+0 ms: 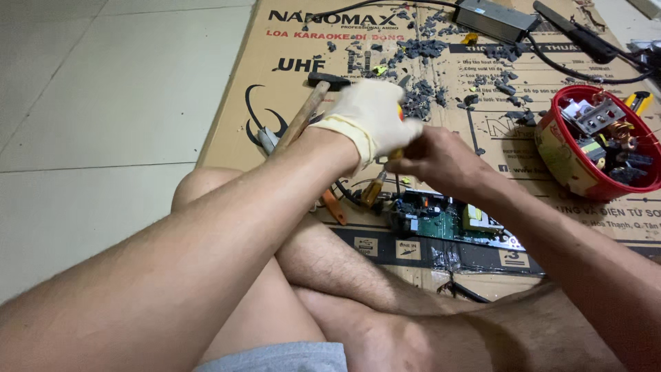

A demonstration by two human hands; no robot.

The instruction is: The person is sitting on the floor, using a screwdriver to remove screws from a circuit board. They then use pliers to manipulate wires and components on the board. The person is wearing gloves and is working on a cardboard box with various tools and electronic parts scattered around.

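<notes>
Both hands (406, 141) above circuit board (441, 217), red bowl (551, 148) near right.

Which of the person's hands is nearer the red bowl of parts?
The right hand. It is bare and lies between the gloved left hand and the red bowl, which sits further out on its side.

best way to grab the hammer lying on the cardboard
Grip the hammer by its wooden handle, around the middle, coming from the left over the bare cardboard. The handle lies slanted with the dark head at the far end; its near end runs under the gloved left hand.
</notes>
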